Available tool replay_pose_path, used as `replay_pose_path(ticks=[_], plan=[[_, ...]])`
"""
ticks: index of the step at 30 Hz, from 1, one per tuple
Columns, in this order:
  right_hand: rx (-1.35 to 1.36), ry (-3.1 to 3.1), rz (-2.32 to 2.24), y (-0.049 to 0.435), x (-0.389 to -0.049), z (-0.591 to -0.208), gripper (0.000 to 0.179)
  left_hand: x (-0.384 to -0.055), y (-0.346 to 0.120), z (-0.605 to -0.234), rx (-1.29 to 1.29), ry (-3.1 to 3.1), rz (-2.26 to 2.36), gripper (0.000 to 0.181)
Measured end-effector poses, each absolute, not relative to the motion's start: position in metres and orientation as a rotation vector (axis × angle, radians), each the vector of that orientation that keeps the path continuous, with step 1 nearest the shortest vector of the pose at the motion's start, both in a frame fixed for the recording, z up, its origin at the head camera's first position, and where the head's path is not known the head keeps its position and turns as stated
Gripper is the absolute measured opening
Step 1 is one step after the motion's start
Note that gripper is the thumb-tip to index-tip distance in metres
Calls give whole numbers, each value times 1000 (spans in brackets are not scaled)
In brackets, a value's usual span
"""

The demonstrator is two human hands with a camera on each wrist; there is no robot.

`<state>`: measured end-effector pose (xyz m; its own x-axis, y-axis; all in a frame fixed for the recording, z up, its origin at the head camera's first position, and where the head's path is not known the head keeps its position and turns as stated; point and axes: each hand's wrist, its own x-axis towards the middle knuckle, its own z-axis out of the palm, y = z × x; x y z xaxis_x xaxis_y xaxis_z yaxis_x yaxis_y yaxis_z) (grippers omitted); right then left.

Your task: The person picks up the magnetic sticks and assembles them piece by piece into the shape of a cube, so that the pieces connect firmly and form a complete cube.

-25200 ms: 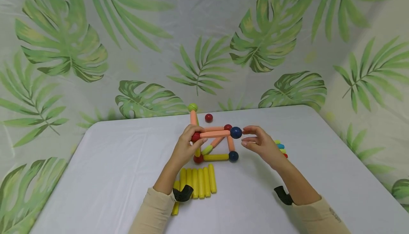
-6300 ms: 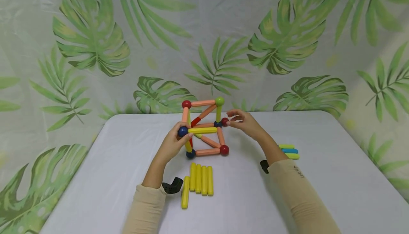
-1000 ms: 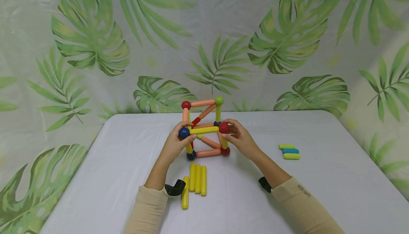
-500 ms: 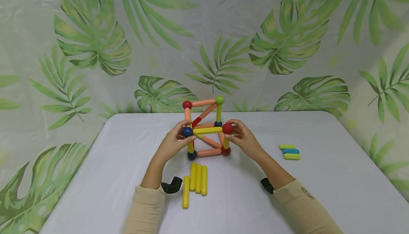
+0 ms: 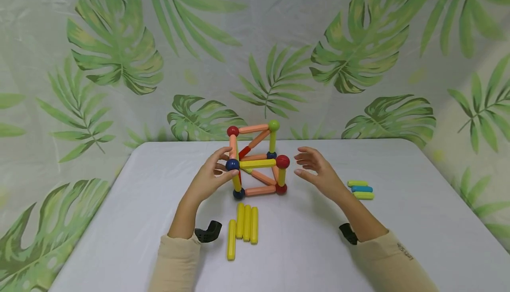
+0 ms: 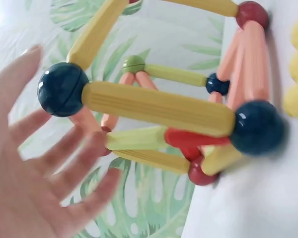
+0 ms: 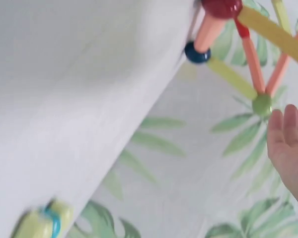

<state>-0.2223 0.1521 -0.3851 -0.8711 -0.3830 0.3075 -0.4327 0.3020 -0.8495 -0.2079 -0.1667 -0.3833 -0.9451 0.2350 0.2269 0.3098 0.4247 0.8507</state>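
A box-shaped frame of coloured rods and balls stands on the table. At its near upper left corner is a dark blue ball [image 5: 232,164], joined by a level yellow rod [image 5: 258,164] to a red ball [image 5: 283,161]. Upright yellow rods carry both corners. My left hand [image 5: 203,179] spreads loosely around the blue ball, thumb and fingers apart; whether any fingertip touches it I cannot tell. In the left wrist view that hand [image 6: 44,173] has relaxed, parted fingers. My right hand [image 5: 320,174] is off to the right of the red ball, holding nothing.
Several yellow rods [image 5: 247,223] lie in front of the frame. Two light green rods [image 5: 363,196] and a blue rod [image 5: 361,189] lie at the right. A leaf-print cloth [image 5: 255,39] hangs behind the white table [image 5: 398,247].
Both hands have let go of the corner balls; the right moved right, the left slightly left. Since the 6.3-second-old frame, the red ball joined the level yellow rod, with an upright yellow rod below.
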Motion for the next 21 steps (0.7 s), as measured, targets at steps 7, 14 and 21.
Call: replay_pose_path(ticks=[7,14,21], plan=[[738,-2641,1296,217,-204,-385,55,-182,-179,-394,-304,-2448,-1490,51],[570,-2841,1150,273,-192,-405,44,-146,-191,-428,-231,-2795,-1475,40],[470,-2990,1092,298,-190,-424,42,-129,-184,-444,-500,-3117,-1331,49]])
